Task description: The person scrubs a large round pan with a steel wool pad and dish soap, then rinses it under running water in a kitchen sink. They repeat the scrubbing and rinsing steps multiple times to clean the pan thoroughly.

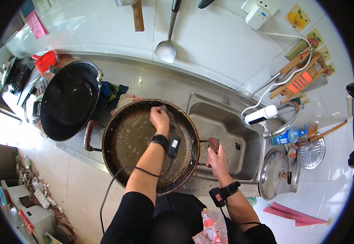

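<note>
A large, deep two-handled pan (128,134) lies before me, with a worn brown rim and murky, bubbly liquid across its bottom. My left hand (160,120) is inside it by the far wall, fingers closed on a grey scouring pad (165,109) that is mostly hidden and partly blurred. Outside the rim, my right hand (217,159) grips the pan's right loop handle (214,145). The opposite handle (89,135) sticks out free on the left. Part of the pan's right side overhangs the edge of the steel sink (225,122).
A black wok (68,100) leans at the left beside dark cloths (114,91). The faucet (264,115), a blue soap bottle (288,136) and a glass lid (273,175) stand right of the sink. A spatula (166,50) hangs on the tiled wall.
</note>
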The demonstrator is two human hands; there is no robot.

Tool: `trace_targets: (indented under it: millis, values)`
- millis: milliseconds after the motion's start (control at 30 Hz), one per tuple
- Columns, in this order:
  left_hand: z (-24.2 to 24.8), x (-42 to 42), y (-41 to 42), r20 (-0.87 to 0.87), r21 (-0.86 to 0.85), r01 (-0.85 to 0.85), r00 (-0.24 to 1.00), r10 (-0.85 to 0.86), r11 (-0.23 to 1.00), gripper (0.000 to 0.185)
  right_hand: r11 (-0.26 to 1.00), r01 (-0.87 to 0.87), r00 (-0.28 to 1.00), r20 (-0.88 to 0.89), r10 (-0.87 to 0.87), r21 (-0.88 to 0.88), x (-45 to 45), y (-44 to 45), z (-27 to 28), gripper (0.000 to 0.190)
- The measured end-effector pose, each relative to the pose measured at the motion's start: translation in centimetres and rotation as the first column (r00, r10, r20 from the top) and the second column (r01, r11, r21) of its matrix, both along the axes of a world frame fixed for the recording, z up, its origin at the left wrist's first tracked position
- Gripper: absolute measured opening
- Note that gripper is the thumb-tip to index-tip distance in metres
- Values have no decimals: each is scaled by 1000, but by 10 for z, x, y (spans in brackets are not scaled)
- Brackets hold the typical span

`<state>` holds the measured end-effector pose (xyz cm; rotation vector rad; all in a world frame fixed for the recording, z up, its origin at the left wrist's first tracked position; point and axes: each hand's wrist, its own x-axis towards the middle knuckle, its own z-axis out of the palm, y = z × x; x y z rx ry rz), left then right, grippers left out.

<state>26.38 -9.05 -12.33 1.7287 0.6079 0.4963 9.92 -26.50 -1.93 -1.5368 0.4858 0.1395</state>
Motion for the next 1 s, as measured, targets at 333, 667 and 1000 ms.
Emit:
trace_targets:
  millis: [333,667,1000]
  values:
    - [25,-97,-10,-242,168,822,569,-786,544,10,997,42,999,8,-43,66,-2,1,-3,31]
    - [44,-73,117,-654,506,638,723,-223,581,56,997,23,998,49,-27,80,-3,1,-1,29]
    - [21,-125,16,-657,399,917,273,-702,-17,57,998,40,998,47,-42,45,0,1,-7,21]
